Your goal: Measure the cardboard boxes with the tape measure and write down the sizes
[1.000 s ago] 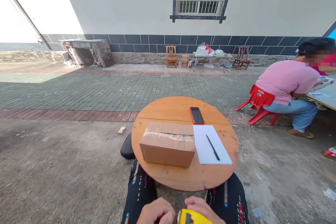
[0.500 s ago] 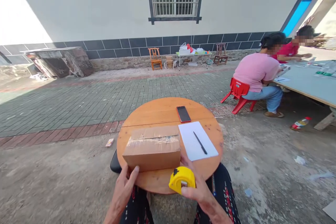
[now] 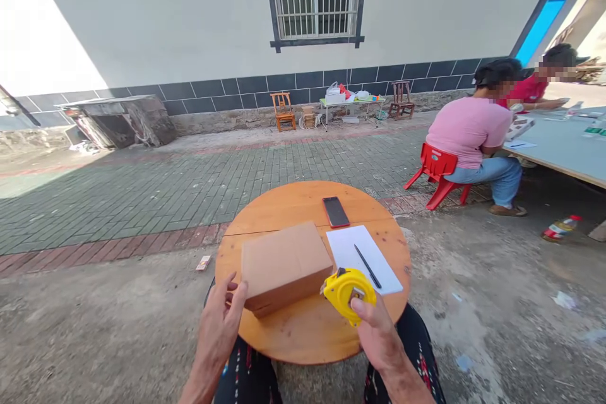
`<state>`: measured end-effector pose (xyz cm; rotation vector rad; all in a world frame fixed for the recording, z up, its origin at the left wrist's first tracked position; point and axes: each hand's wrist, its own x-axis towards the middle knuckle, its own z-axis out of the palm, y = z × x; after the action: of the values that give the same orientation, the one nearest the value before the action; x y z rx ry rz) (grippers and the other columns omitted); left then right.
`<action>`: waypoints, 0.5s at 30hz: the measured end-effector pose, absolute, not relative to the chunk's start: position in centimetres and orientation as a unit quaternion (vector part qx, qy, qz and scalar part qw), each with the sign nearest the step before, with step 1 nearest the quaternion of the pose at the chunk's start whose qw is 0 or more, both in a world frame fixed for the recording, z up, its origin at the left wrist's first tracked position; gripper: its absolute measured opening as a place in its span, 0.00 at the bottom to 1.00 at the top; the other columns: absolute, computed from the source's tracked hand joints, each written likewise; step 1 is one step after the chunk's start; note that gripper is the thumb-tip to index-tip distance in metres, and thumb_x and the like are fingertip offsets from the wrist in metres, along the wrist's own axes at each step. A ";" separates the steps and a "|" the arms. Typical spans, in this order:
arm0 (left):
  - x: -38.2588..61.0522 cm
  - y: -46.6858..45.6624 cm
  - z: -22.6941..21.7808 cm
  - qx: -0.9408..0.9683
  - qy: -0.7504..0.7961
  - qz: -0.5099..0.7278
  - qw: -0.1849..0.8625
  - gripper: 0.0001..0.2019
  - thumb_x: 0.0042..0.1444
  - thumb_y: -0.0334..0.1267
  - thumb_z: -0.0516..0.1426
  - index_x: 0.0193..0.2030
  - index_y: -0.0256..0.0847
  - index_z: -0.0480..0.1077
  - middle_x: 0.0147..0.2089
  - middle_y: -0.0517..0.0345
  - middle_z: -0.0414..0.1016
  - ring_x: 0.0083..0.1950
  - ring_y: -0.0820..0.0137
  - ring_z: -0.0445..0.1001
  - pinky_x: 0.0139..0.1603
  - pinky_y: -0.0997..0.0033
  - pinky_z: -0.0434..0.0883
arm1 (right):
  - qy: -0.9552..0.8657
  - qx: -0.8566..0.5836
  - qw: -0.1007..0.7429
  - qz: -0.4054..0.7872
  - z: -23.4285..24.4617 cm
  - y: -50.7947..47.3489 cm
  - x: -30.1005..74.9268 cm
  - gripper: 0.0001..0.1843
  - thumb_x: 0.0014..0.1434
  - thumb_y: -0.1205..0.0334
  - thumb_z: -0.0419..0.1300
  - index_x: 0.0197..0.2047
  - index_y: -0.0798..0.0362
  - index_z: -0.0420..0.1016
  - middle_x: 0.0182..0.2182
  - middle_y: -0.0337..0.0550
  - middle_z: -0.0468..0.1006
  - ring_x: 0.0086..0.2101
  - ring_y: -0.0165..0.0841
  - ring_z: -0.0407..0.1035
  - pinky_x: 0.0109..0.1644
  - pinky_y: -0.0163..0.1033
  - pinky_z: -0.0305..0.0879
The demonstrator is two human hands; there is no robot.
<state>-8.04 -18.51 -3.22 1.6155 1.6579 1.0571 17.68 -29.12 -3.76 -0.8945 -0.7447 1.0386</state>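
A brown cardboard box (image 3: pixel 286 259) sits slightly askew on a round wooden table (image 3: pixel 303 347), its plain face on top. At the box's left front corner is my left hand (image 3: pixel 218 312), fingers apart and not gripping; whether the fingertips touch the cardboard I cannot tell. My right hand (image 3: pixel 381 331) is closed around a yellow tape measure (image 3: pixel 348 293), thumb on its side. The tape measure is held up in front of the box's right end, and no drawn-out blade shows. Behind it lies white paper (image 3: pixel 348 243) with a black pen (image 3: pixel 367 266) on it.
A phone (image 3: pixel 336 211) lies near the table's far edge. To the right, a person in pink (image 3: pixel 468 129) sits on a red chair (image 3: pixel 438 164) by a larger table (image 3: pixel 568 145), with another person beyond. A bottle (image 3: pixel 561 228) lies on the ground.
The box has been turned over, so its taped seam no longer shows on top. My right hand has come up and right with the tape measure; my left hand's fingers have loosened.
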 end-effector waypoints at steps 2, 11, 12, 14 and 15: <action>-7.5 -20.6 -2.9 0.581 0.603 0.440 0.325 0.32 0.50 0.64 0.57 0.50 0.39 0.72 0.42 0.51 0.77 0.42 0.59 0.75 0.43 0.62 0.73 | -0.355 -0.412 0.696 0.469 -4.1 -29.8 17.5 0.25 0.49 0.47 0.67 0.47 0.54 0.79 0.40 0.49 0.82 0.40 0.44 0.76 0.48 0.50 0.72; -2.1 -27.3 -4.5 0.384 0.388 0.213 0.810 0.31 0.35 0.67 0.68 0.27 0.41 0.65 0.20 0.60 0.70 0.16 0.77 0.61 0.16 0.77 0.57 | -0.590 -0.464 0.511 0.418 -2.6 -32.2 16.8 0.26 0.44 0.68 0.67 0.49 0.48 0.81 0.46 0.47 0.83 0.45 0.43 0.78 0.50 0.46 0.74; -2.2 -27.4 -5.1 0.371 0.380 0.200 0.823 0.32 0.32 0.66 0.69 0.25 0.42 0.63 0.17 0.63 0.67 0.15 0.78 0.60 0.16 0.78 0.55 | -0.612 -0.450 0.499 0.417 -2.4 -32.6 16.9 0.25 0.44 0.69 0.67 0.49 0.47 0.81 0.45 0.46 0.83 0.44 0.42 0.78 0.49 0.45 0.74; -3.0 -27.2 -5.9 0.354 0.371 0.193 0.837 0.33 0.28 0.65 0.70 0.23 0.42 0.61 0.14 0.66 0.61 0.14 0.80 0.56 0.16 0.79 0.51 | -0.632 -0.427 0.498 0.411 -2.3 -33.5 17.2 0.24 0.46 0.67 0.68 0.49 0.44 0.82 0.43 0.44 0.84 0.42 0.41 0.80 0.47 0.43 0.76; -3.7 -26.9 -5.8 0.355 0.373 0.204 0.832 0.32 0.29 0.65 0.70 0.22 0.42 0.60 0.13 0.67 0.60 0.14 0.80 0.55 0.16 0.79 0.50 | -0.633 -0.432 0.503 0.399 -2.5 -33.9 17.5 0.23 0.47 0.66 0.69 0.49 0.42 0.82 0.43 0.44 0.84 0.42 0.42 0.80 0.46 0.41 0.76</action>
<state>-3.67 -26.94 -5.77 0.7526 0.7915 0.4321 17.51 -33.93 -2.51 -1.0433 -1.5299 0.9632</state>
